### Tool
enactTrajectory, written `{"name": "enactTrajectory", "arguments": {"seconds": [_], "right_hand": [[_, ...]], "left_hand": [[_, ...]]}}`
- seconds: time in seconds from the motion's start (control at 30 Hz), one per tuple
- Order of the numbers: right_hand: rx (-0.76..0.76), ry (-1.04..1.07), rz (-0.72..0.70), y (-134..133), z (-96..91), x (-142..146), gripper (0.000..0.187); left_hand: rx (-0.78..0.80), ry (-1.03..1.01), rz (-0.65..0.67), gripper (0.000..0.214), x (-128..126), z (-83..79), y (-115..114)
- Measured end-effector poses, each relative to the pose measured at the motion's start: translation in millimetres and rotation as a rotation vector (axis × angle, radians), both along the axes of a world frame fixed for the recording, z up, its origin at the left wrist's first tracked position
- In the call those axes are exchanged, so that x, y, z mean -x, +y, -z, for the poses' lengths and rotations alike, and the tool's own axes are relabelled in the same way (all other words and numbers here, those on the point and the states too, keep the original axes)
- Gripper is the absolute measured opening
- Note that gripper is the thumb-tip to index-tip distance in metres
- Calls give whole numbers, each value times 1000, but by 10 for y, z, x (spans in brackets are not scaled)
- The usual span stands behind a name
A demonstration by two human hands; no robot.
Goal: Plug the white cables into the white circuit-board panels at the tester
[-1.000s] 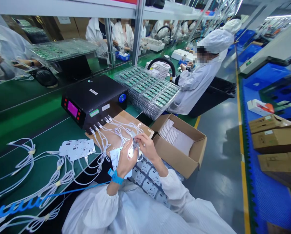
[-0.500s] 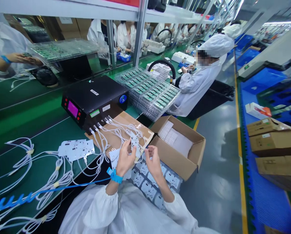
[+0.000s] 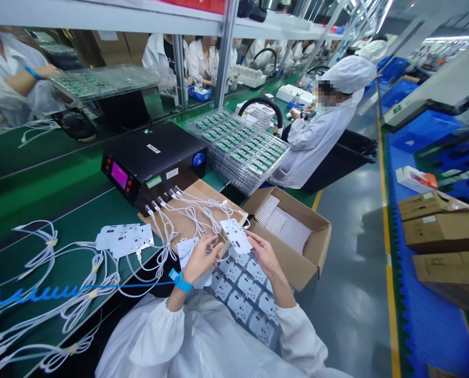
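A white circuit board (image 3: 235,236) with small dark parts is held up at its right edge between the thumb and fingers of my right hand (image 3: 265,254). A white cable runs close by the board's upper right corner. My left hand (image 3: 201,257), with a blue wrist strap (image 3: 180,281), is just left of the board, its fingers loosely bent and apart from the thumb; I see nothing held in it. Below both hands lies a tray of similar boards (image 3: 240,306) in rows. More white boards (image 3: 188,251) lie partly behind my left hand.
A black test box (image 3: 156,157) with a lit screen feeds several white cables (image 3: 197,212) across cardboard. Connected boards (image 3: 125,240) lie left. An open carton (image 3: 317,249) stands right. Stacked clear trays (image 3: 246,149) and a co-worker (image 3: 317,136) are beyond. A blue coiled cord (image 3: 38,294) crosses left.
The board has passed from my left hand to my right hand and now shows its broad face. My left hand has drawn back slightly left, and my right hand has moved right.
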State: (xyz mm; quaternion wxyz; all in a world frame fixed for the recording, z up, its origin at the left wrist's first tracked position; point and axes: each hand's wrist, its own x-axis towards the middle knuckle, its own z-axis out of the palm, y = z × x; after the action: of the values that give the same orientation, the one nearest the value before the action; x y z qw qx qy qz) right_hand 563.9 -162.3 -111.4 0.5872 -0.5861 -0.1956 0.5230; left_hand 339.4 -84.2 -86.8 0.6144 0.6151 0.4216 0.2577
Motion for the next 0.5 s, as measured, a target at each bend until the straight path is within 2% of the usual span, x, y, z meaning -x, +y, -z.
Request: {"name": "enactTrajectory", "arguments": {"seconds": [0.1,0.23,0.5], "right_hand": [[23,-105,-44,21,142,-143,60],[8,-199,-27,76,296,-206,64],[5,-360,210,244,480,-133,73]], "left_hand": [[84,-20,9,57,-35,17,90],[210,-41,19,68,-38,-33,176],[251,-110,-4,73,-21,-38,210]]}}
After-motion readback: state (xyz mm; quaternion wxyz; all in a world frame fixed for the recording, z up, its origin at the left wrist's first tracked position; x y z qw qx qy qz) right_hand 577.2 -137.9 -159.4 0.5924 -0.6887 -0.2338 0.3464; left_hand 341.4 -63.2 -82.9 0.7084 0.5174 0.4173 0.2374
